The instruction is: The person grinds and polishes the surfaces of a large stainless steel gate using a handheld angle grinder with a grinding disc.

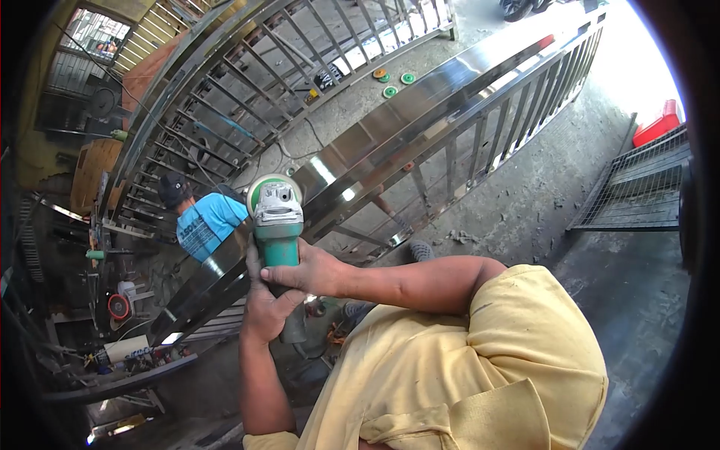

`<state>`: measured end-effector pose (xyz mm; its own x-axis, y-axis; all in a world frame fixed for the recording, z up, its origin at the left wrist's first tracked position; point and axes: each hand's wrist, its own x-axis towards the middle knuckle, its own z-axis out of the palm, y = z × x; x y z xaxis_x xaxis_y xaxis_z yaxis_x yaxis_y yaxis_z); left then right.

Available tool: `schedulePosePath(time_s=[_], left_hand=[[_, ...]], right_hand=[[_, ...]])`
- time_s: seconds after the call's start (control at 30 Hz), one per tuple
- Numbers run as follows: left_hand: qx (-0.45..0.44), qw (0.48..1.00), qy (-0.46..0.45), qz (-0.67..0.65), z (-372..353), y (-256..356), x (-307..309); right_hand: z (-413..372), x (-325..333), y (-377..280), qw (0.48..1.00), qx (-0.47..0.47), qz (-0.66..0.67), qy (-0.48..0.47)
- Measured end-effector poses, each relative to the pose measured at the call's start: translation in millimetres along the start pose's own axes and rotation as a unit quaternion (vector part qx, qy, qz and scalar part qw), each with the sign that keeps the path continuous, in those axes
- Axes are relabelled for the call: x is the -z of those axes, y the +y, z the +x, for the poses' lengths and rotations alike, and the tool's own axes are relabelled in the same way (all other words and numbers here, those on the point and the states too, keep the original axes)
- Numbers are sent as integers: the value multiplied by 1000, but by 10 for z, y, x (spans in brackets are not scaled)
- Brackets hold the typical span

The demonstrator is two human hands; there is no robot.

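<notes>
An angle grinder (280,238) with a green body and a grey metal head is held out in front of me. Its pale, green-edged disc (253,196) overlaps the long shiny metal panel (352,146) in this view. My left hand (264,306) wraps the grinder from the left and below, near its dark rear handle (293,326). From the right, my right hand (313,270) is closed round the green body, its thumb pointing left. Vertical metal bars of a gate-like frame (480,142) run along the panel's near side.
A second barred metal frame (247,86) stands beyond the panel. Left of the grinder, a person in a blue shirt (211,225) is close by. Several discs (390,91) lie on the concrete floor. To the right are a mesh rack (637,184) and a red container (658,126).
</notes>
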<state>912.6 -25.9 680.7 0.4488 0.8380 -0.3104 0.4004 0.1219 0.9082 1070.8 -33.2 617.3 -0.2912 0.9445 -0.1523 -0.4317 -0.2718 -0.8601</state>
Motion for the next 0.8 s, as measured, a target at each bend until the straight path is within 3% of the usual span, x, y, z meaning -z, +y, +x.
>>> schedulePosePath(time_s=[0.2, 0.3, 0.37, 0.47, 0.6, 0.8], left_hand=[[-73, 989, -63, 111, 543, 230, -562], [-111, 981, -100, 125, 912, 422, -875], [-78, 979, -147, 116, 1137, 496, -1008], [-76, 974, -157, 143, 1285, 490, -1065], [-110, 973, -133, 154, 1114, 427, -987], [-80, 991, -31, 99, 500, 15, -448]], right_hand=[[-184, 669, -16, 992, 69, 104, 35], [-364, 1020, -242, 982, 80, 121, 121], [-371, 1207, -295, 969, 91, 144, 178], [-410, 1332, -368, 965, 105, 152, 187], [-399, 1209, -228, 973, 121, 57, 188], [-84, 661, 13, 999, 22, -8, 46]])
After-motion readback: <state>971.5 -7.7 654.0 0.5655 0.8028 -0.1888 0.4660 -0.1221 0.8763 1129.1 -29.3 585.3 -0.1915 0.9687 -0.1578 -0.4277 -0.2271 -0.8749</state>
